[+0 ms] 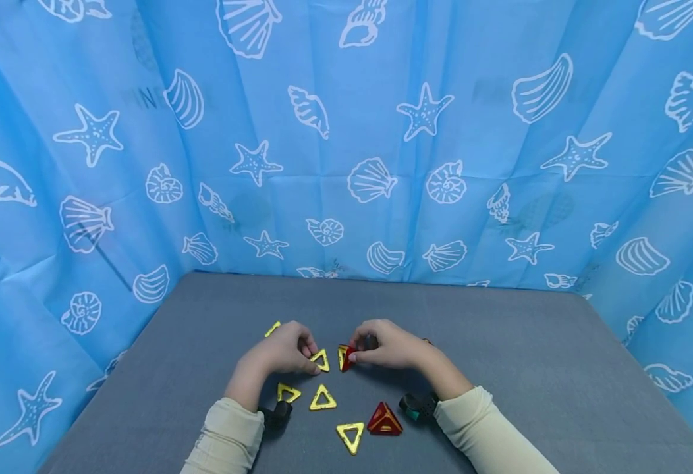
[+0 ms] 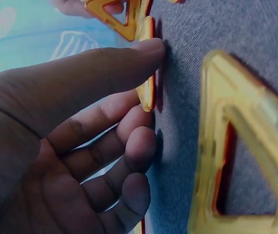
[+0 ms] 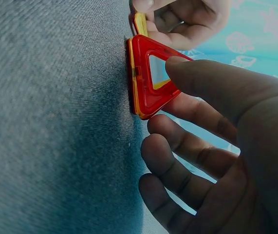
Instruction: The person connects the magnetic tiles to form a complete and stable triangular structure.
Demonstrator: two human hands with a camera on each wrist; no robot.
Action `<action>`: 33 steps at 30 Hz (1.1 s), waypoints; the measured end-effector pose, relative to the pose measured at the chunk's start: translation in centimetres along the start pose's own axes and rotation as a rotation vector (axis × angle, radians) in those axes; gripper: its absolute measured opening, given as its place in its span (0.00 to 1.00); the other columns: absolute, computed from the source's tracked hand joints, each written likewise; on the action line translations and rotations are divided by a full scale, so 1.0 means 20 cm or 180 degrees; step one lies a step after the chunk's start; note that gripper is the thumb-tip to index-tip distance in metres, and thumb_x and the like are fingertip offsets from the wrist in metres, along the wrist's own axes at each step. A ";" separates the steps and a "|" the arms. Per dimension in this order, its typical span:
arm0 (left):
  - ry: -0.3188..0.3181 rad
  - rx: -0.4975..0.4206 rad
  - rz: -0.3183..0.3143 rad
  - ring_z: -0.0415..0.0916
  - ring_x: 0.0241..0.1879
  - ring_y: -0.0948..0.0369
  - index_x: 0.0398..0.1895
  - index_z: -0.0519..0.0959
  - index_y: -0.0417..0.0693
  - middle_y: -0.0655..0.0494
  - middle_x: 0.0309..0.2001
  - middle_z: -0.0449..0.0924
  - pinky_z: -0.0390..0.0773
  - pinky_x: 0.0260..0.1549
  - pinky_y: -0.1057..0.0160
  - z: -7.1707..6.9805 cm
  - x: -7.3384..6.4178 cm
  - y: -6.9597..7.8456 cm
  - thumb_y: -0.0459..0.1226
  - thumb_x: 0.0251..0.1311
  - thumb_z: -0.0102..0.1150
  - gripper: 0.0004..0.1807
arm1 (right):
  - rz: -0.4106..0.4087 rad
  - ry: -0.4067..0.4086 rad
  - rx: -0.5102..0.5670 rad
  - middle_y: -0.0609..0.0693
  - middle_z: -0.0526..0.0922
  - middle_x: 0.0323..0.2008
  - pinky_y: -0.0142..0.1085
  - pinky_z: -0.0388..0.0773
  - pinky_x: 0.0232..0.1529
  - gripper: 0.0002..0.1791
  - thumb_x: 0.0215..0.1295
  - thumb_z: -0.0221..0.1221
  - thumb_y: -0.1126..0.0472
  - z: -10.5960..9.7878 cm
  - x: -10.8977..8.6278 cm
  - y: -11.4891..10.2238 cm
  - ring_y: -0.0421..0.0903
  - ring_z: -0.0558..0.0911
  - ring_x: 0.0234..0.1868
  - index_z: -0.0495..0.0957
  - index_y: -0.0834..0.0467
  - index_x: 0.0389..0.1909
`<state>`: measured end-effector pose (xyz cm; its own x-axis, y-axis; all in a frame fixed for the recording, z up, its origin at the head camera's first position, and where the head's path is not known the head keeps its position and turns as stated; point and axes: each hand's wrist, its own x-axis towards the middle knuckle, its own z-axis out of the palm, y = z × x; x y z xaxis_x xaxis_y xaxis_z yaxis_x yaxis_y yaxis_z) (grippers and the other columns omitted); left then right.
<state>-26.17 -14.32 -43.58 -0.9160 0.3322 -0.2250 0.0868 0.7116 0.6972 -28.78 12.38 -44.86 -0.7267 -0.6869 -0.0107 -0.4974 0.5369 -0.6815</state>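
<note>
My left hand (image 1: 287, 349) pinches a yellow triangular magnetic tile (image 1: 326, 363) between thumb and fingers. In the left wrist view this tile (image 2: 149, 100) stands on edge, close over the grey cloth. Opposite it, my right hand (image 1: 390, 343) pinches a red triangular magnetic tile (image 3: 141, 83), thumb on its near face. A yellow tile (image 1: 341, 357) leans against the red one, their edges meeting. The two held pieces face each other, a small gap between them in the head view. The remaining fingers of both hands are loosely bent.
Loose yellow triangles lie nearer me: one by the left wrist (image 1: 280, 393), one in the middle (image 1: 323, 407) and one in front (image 1: 349, 426). A red pyramid (image 1: 385, 421) stands beside the front one. Another yellow piece (image 1: 272, 328) lies beyond the left hand. A blue curtain (image 1: 334, 151) encloses the table (image 1: 530, 355).
</note>
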 end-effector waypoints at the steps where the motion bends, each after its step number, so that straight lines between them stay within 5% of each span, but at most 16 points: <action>1: -0.0004 0.0004 0.0012 0.76 0.32 0.58 0.35 0.85 0.43 0.53 0.32 0.80 0.75 0.32 0.60 0.00 0.00 0.00 0.35 0.52 0.83 0.14 | 0.0004 -0.0001 0.0003 0.42 0.83 0.37 0.33 0.77 0.35 0.05 0.73 0.67 0.55 0.00 0.00 0.00 0.40 0.80 0.34 0.86 0.51 0.45; 25: -0.0012 -0.0081 0.0319 0.76 0.33 0.57 0.42 0.84 0.44 0.53 0.34 0.80 0.75 0.32 0.59 0.05 0.03 0.03 0.32 0.58 0.77 0.12 | -0.0009 -0.0027 0.0038 0.42 0.82 0.36 0.33 0.77 0.36 0.05 0.73 0.67 0.55 0.01 0.00 -0.01 0.39 0.79 0.33 0.85 0.51 0.43; 33: 0.0056 -0.0221 0.0660 0.77 0.34 0.58 0.48 0.84 0.41 0.53 0.38 0.81 0.77 0.33 0.59 0.04 0.04 0.04 0.30 0.58 0.76 0.16 | 0.0000 -0.0026 0.0042 0.42 0.83 0.36 0.33 0.76 0.35 0.05 0.73 0.67 0.55 0.00 0.00 -0.01 0.39 0.78 0.33 0.85 0.51 0.44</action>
<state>-26.54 -13.08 -43.75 -0.8880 0.4558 -0.0605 0.2474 0.5846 0.7727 -28.68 12.14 -44.74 -0.7227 -0.6910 -0.0167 -0.4910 0.5303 -0.6912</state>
